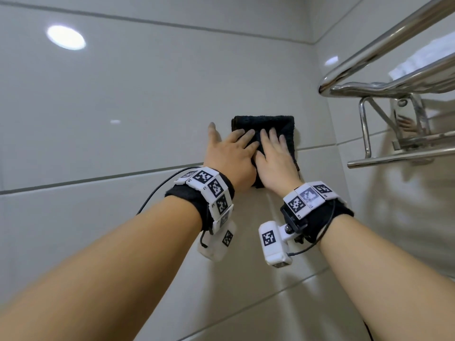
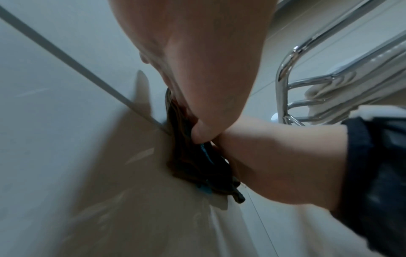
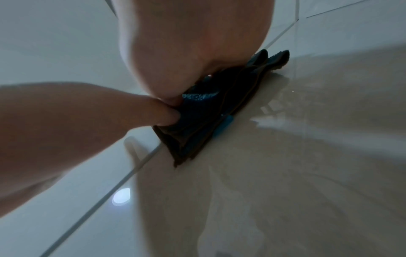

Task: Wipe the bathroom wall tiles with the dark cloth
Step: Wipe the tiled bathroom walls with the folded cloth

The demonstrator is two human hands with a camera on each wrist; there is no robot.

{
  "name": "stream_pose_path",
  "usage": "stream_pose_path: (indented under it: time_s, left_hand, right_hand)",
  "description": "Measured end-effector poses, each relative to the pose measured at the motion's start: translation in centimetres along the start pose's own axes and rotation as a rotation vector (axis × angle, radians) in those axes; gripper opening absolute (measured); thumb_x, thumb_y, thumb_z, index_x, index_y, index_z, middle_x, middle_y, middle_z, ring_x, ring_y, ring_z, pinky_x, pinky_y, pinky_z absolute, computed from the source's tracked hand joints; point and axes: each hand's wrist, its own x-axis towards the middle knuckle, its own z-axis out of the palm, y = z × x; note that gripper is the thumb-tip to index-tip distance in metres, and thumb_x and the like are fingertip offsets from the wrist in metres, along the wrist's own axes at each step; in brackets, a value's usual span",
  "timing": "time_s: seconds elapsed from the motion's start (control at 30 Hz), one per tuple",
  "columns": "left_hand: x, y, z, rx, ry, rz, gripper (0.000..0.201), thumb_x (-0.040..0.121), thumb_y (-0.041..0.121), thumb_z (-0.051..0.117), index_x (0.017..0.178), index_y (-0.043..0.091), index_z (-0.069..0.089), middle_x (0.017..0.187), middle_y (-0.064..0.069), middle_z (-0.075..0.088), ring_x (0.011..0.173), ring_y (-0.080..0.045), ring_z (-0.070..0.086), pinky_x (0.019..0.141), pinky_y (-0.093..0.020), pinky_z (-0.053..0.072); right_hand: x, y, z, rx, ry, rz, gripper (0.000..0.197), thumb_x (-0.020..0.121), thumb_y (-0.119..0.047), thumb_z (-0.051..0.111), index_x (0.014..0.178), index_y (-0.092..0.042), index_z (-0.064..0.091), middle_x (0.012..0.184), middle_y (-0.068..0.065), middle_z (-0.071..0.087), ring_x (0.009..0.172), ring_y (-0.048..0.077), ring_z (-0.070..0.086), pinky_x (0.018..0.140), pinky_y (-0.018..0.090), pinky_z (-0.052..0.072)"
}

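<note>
The glossy pale ceramic wall tiles [image 1: 138, 99] fill nearly the whole head view, crossed by grey grout lines. At two o'clock from the hands, on the adjoining wall, hangs a polished chrome towel rack [image 1: 384, 77], well apart from the work. Near the centre, the folded dark terry cloth [image 1: 278, 124] lies flat against the tiles, straddling a grout line; folding likely gives a thick pad that spreads pressure. The left hand [image 1: 230, 156] and the right hand [image 1: 275, 158] lie side by side on it, touching, arms extended, fingers straight and spread towards twelve o'clock, palms pressing rather than gripping, probably to pin the cloth while wiping.
</note>
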Motion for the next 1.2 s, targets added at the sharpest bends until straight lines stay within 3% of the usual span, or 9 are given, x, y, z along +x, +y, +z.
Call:
stream_pose_path:
  time_s: [0.43, 0.67, 0.87, 1.03, 1.2]
  left_hand:
    - [6.0, -3.5, -2.4, 0.033, 0.061, -0.02, 0.057, 0.102, 0.045, 0.022, 0.158, 0.035, 0.011, 0.167, 0.01, 0.001, 0.153, -0.01, 0.001, 0.114, -0.066, -0.01]
    - [4.2, -8.7, -2.9, 0.011, 0.18, -0.081, 0.06, 0.1, 0.037, 0.026, 0.158, 0.033, 0.014, 0.167, 0.009, 0.004, 0.153, -0.011, 0.005, 0.115, -0.067, -0.003]
    - [2.6, -15.3, -4.1, 0.005, 0.281, -0.173, 0.058, 0.099, 0.035, 0.03, 0.157, 0.035, 0.02, 0.166, 0.011, 0.012, 0.152, -0.01, 0.012, 0.116, -0.066, -0.001]
    - [3.8, -15.3, -4.0, -0.024, 0.336, -0.193, 0.057, 0.097, 0.034, 0.033, 0.153, 0.033, 0.028, 0.165, 0.009, 0.017, 0.151, -0.013, 0.015, 0.116, -0.066, 0.002]
    - [7.1, -14.2, -4.5, -0.052, 0.345, -0.186, 0.057, 0.097, 0.036, 0.03, 0.154, 0.033, 0.027, 0.166, 0.007, 0.014, 0.152, -0.015, 0.012, 0.116, -0.066, 0.001]
  right_hand:
    - [7.4, -3.6, -2.3, 0.084, 0.006, 0.12, 0.064, 0.098, -0.022, 0.027, 0.157, -0.03, 0.002, 0.164, -0.007, -0.009, 0.15, 0.021, -0.012, 0.12, 0.051, -0.003]
    - [8.4, -9.1, -1.6, -0.066, 0.008, -0.022, 0.065, 0.099, -0.024, 0.027, 0.157, -0.026, -0.005, 0.164, -0.001, -0.014, 0.15, 0.025, -0.015, 0.12, 0.054, -0.005]
    - [10.7, -15.8, -0.5, -0.107, 0.067, -0.158, 0.063, 0.1, -0.031, 0.026, 0.156, -0.032, -0.003, 0.164, -0.002, -0.012, 0.15, 0.025, -0.014, 0.119, 0.056, -0.005]
    - [12.1, -15.4, -0.8, -0.152, 0.083, -0.212, 0.063, 0.102, -0.036, 0.028, 0.156, -0.033, -0.005, 0.164, -0.002, -0.014, 0.15, 0.024, -0.015, 0.119, 0.055, -0.005]
    - [14.7, -13.4, -2.6, -0.145, 0.08, -0.21, 0.063, 0.102, -0.037, 0.029, 0.156, -0.034, -0.004, 0.164, -0.004, -0.014, 0.15, 0.021, -0.014, 0.12, 0.052, -0.005]
